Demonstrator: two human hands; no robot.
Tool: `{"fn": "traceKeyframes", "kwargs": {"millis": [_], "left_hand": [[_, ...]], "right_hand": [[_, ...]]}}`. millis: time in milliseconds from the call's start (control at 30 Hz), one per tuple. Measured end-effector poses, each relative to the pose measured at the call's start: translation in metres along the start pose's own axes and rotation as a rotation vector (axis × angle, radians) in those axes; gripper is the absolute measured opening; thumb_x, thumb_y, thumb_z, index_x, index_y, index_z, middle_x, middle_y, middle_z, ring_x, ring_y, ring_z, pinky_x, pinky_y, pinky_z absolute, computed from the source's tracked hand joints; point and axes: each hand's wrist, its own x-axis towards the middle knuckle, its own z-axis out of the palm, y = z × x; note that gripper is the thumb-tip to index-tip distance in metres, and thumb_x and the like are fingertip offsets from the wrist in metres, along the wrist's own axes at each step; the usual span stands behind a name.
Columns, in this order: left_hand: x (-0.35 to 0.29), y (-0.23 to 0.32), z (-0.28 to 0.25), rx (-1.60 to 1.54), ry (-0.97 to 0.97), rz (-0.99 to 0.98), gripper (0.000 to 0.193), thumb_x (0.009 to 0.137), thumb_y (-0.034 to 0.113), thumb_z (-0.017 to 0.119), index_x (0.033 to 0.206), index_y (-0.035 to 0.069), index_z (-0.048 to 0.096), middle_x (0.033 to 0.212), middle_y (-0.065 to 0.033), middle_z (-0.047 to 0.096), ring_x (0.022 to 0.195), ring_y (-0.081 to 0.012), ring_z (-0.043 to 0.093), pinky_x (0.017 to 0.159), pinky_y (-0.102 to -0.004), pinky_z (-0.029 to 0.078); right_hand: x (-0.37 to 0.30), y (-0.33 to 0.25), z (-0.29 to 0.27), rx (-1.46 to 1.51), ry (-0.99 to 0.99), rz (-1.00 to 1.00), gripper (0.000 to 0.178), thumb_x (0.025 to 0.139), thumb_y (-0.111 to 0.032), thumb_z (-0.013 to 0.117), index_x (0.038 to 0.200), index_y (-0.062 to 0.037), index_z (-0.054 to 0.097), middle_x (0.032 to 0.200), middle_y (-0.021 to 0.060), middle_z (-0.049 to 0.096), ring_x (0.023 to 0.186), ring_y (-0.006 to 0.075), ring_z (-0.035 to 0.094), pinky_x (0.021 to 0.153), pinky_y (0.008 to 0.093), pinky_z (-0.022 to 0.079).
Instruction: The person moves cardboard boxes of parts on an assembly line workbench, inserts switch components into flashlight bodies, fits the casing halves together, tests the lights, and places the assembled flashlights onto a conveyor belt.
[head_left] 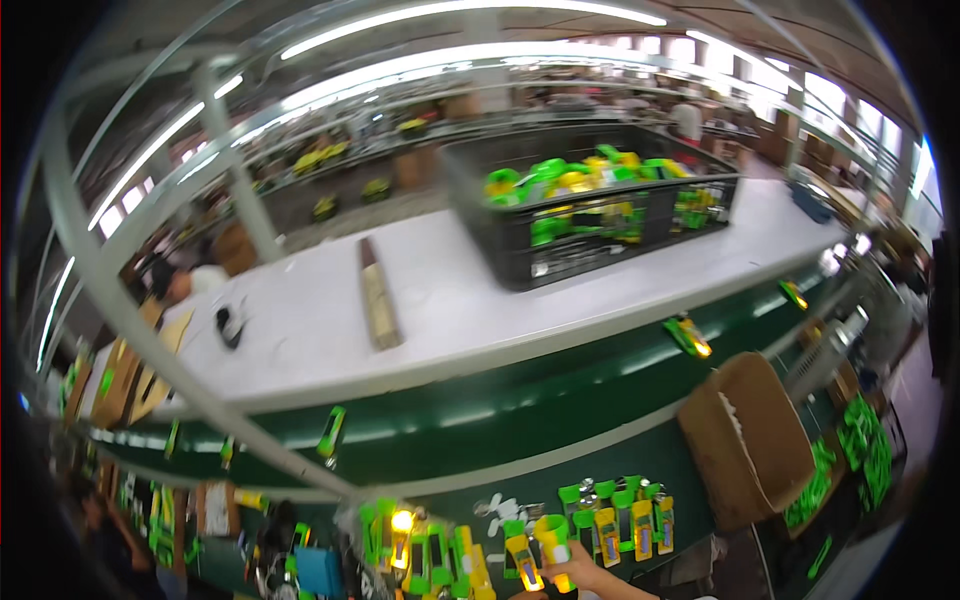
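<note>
At the lower edge, my right hand [577, 568] is closed around a green-and-yellow lamp [552, 538], held upright with its green end up; its lower end glows. Just left of it, another green-and-yellow lamp [522, 558] leans with a lit lower end. A sliver of my left hand [529, 595] shows below that lamp; its fingers are cut off by the frame, so a grip cannot be made out. Several similar lamps [641, 525] stand in a row to the right. More green-and-yellow lamps [438, 555] stand on the left, one with a bright light [402, 520].
Beyond the work surface runs a green conveyor belt [480, 410] carrying a few lamps. Past it, a white table [440, 290] bears a black crate [610, 225] full of lamps. An open cardboard box [745, 440] stands right of me; white small parts [505, 510] lie ahead.
</note>
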Motion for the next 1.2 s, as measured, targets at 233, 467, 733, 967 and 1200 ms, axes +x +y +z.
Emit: {"fn": "traceKeyframes", "kwargs": {"millis": [233, 467, 733, 967, 1200], "left_hand": [[0.043, 0.036, -0.027, 0.157, -0.154, 0.102, 0.042, 0.093, 0.045, 0.05, 0.097, 0.007, 0.067, 0.094, -0.0138, 0.069, 0.088, -0.0267, 0.066, 0.074, -0.0373, 0.049], [0.056, 0.061, -0.005, 0.198, -0.319, 0.141, 0.041, 0.093, 0.044, 0.05, 0.097, 0.007, 0.067, 0.094, -0.014, 0.069, 0.088, -0.0271, 0.066, 0.074, -0.0375, 0.049], [0.052, 0.081, 0.033, 0.121, -0.387, 0.129, 0.041, 0.094, 0.044, 0.05, 0.098, 0.007, 0.067, 0.095, -0.0142, 0.069, 0.088, -0.0275, 0.066, 0.074, -0.0378, 0.049], [0.047, 0.094, 0.053, -0.004, -0.334, 0.102, 0.04, 0.094, 0.043, 0.049, 0.099, 0.007, 0.067, 0.096, -0.0144, 0.069, 0.089, -0.0279, 0.066, 0.075, -0.038, 0.049], [0.021, 0.094, 0.086, -0.162, -0.261, 0.011, 0.04, 0.094, 0.043, 0.049, 0.099, 0.007, 0.067, 0.097, -0.0146, 0.07, 0.089, -0.0282, 0.066, 0.075, -0.0383, 0.049]], "right_hand": [[-0.027, -0.022, 0.004, -0.088, -0.002, -0.106, 0.033, 0.072, -0.013, 0.076, 0.098, 0.0004, 0.059, 0.079, 0.0051, 0.06, 0.068, 0.013, 0.057, 0.062, 0.0272, 0.044], [-0.017, 0.004, -0.012, -0.228, -0.006, -0.265, 0.045, 0.07, -0.015, 0.079, 0.106, 0.0015, 0.058, 0.078, 0.0055, 0.059, 0.061, 0.0133, 0.057, 0.056, 0.0281, 0.045], [-0.053, -0.019, -0.011, 0.015, -0.066, -0.064, 0.034, 0.073, -0.009, 0.075, 0.098, -0.0007, 0.054, 0.073, 0.0048, 0.056, 0.057, 0.0119, 0.054, 0.051, 0.0283, 0.043], [-0.066, -0.018, -0.014, -0.077, -0.012, -0.12, 0.037, 0.071, -0.015, 0.076, 0.097, 0.0017, 0.056, 0.071, 0.006, 0.058, 0.058, 0.0124, 0.054, 0.055, 0.0271, 0.042], [-0.058, -0.017, -0.01, -0.114, -0.006, -0.155, 0.038, 0.068, -0.015, 0.079, 0.094, 0.001, 0.057, 0.077, 0.0061, 0.06, 0.067, 0.0124, 0.056, 0.059, 0.0275, 0.044]]}}
